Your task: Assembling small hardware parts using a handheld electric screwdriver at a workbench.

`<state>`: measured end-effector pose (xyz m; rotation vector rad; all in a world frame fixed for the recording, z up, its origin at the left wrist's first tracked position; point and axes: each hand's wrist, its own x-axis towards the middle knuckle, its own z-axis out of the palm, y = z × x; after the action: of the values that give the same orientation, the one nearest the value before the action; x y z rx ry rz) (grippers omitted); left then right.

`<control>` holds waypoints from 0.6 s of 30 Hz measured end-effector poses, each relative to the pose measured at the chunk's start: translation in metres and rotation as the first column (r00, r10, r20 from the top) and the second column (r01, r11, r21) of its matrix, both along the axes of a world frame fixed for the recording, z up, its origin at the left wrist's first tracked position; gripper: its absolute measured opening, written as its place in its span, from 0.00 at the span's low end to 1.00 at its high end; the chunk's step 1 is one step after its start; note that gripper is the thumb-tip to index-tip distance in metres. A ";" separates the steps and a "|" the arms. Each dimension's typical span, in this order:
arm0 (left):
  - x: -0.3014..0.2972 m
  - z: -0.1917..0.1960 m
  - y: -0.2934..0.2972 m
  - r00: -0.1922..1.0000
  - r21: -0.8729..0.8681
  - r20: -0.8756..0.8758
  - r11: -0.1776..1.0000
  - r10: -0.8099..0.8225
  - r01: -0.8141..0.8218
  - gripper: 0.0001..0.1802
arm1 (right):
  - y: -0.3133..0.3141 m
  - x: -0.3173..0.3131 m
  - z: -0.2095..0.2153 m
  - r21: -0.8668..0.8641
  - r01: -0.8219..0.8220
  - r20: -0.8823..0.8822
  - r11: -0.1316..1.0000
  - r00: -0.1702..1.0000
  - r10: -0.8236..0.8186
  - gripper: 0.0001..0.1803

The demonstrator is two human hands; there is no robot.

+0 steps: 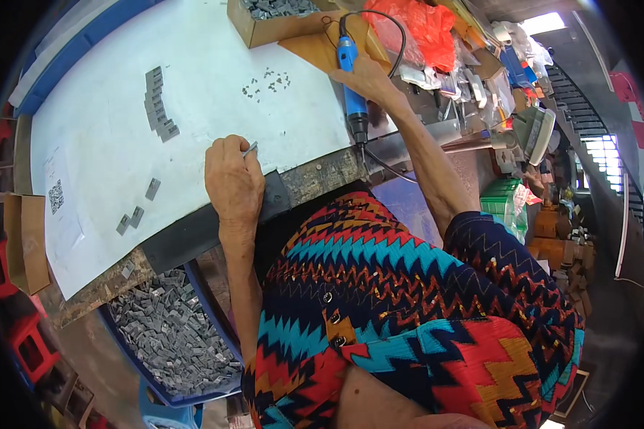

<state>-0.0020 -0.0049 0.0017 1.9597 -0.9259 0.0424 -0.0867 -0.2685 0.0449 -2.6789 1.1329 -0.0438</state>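
Note:
My left hand [233, 175] rests near the front edge of the white work surface, its fingers closed on a small grey plastic piece [250, 149] that pokes out by the thumb. In my right hand [368, 80] is a blue electric screwdriver [348, 61], gripped round its upper body, bit end down over the table's front edge. Beyond the left hand a row of flat grey pieces [154, 104] lies overlapped. A few more grey pieces [137, 214] lie to the left. Tiny metal parts [266, 84] are scattered on the white sheet.
A blue bin [193, 286] full of grey pieces stands below the table edge. At the back a cardboard box [254, 28] holds small dark parts. Plastic bags [426, 28] and clutter crowd the right. The screwdriver's black cable [401, 43] loops above it.

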 end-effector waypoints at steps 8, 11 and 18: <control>0.002 0.002 0.003 0.999 0.010 -0.010 0.999 -0.034 0.034 0.05 | 0.005 0.013 0.005 -0.034 -0.105 -0.134 0.994 0.986 0.099 0.33; 0.001 0.006 0.000 0.998 -0.008 -0.031 0.999 -0.052 0.052 0.05 | 0.002 0.003 0.013 -0.040 -0.115 -0.083 0.993 0.990 0.112 0.31; -0.001 0.010 0.014 0.971 -0.019 -0.236 0.999 0.024 -0.029 0.05 | 0.011 -0.047 0.015 -0.098 0.059 0.442 0.993 0.897 -0.010 0.17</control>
<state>-0.0032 0.0087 0.0117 1.9076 -0.7397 -0.1612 -0.1341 -0.2574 0.0598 -2.5440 1.0492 -0.7035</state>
